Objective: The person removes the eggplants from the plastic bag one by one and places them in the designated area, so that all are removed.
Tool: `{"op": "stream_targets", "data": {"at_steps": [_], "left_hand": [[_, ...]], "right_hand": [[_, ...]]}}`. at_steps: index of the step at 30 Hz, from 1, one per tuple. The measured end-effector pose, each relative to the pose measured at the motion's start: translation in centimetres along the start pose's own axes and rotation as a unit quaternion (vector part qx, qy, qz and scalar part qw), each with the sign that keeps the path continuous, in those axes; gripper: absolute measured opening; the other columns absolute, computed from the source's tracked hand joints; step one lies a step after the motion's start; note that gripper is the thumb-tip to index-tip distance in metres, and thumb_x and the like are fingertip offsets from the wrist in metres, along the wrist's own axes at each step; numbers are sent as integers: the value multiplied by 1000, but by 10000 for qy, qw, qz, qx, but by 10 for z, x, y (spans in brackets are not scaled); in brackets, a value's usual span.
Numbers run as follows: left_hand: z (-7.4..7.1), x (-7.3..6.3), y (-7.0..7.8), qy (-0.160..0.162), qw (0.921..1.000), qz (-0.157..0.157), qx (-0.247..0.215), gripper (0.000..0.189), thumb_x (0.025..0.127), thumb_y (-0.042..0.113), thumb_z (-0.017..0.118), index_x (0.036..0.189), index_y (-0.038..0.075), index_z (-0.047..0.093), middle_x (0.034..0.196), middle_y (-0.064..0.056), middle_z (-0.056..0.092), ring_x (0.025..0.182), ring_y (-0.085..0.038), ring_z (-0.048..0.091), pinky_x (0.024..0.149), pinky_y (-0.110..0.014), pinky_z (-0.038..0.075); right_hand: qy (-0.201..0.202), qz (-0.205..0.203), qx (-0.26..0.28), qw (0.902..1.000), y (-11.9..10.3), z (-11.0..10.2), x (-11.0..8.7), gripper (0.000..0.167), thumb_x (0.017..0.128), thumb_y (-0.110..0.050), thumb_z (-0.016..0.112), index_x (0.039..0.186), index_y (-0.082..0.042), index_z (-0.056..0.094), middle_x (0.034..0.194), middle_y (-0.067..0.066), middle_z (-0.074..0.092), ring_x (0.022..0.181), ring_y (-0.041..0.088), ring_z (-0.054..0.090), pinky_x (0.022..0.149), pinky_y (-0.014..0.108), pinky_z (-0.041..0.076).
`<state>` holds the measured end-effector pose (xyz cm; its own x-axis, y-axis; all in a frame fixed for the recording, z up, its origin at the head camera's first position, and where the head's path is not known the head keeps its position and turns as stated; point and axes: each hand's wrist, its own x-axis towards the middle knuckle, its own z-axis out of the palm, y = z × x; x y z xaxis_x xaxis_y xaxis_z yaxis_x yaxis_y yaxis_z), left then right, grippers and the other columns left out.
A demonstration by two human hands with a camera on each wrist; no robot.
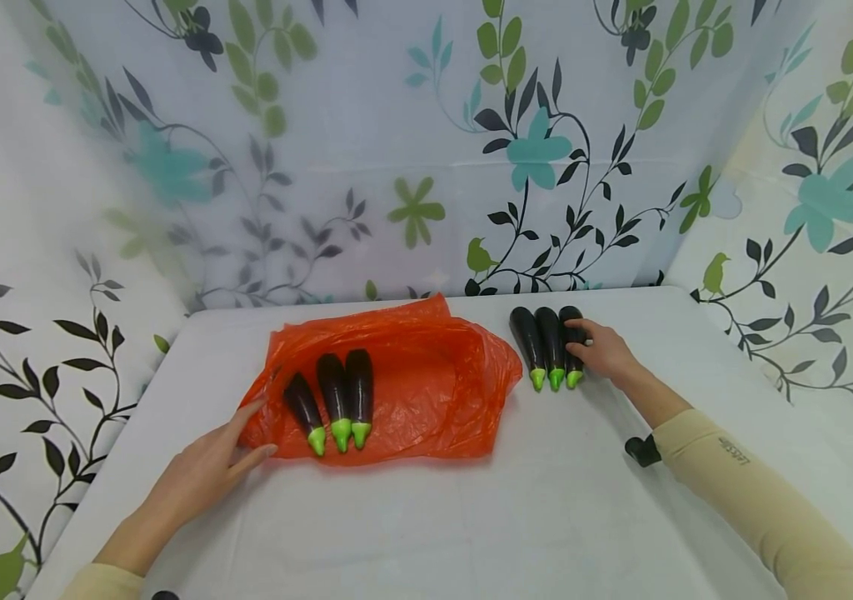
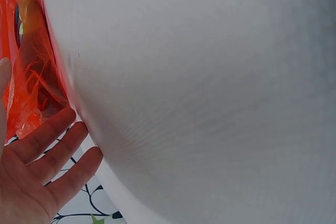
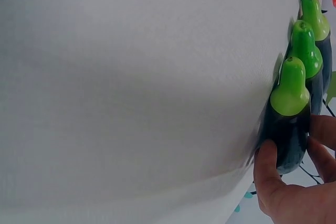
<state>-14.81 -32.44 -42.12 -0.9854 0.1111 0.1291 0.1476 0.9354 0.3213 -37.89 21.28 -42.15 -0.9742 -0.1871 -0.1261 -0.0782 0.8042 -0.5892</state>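
My right hand [image 1: 606,350] grips the rightmost of three dark eggplants with green caps at the back right of the table. Its thumb and fingers lie on either side of that eggplant [image 3: 286,135] in the right wrist view. The middle eggplant [image 1: 550,333] and the left one [image 1: 526,333] lie side by side next to it. Three more eggplants [image 1: 333,387] rest on an orange plastic bag [image 1: 426,417], toward its left side. My left hand [image 1: 197,471] is at the bag's left edge, fingers extended and spread; in the left wrist view its fingertips are beside the orange film.
A white cloth covers the table [image 1: 434,525]. Behind and at both sides hangs a curtain [image 1: 366,167] printed with leaves and flowers. A small black object [image 1: 642,451] shows beside the right sleeve [image 1: 756,492].
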Motion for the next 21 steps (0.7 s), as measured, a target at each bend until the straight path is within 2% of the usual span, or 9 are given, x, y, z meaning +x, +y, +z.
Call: {"op": "stream_targets", "data": {"at_steps": [9, 21], "left_hand": [[1, 1, -1, -37, 10000, -52, -46, 71, 92, 47, 65, 145, 9, 37, 105, -17, 67, 93, -33, 65, 77, -58, 51], [0, -1, 1, 27, 10000, 16, -16, 71, 92, 44, 66, 146, 9, 36, 112, -23, 66, 96, -38, 65, 78, -59, 51]], "right_hand": [[27, 17, -40, 10000, -1, 1, -1, 51, 102, -21, 51, 148, -5, 36, 145, 34, 35, 133, 49, 34, 105, 59, 34], [121, 80, -104, 9998, -4, -1, -4, 49, 102, -20, 49, 147, -6, 38, 147, 34, 30, 136, 50, 28, 107, 62, 29]]}}
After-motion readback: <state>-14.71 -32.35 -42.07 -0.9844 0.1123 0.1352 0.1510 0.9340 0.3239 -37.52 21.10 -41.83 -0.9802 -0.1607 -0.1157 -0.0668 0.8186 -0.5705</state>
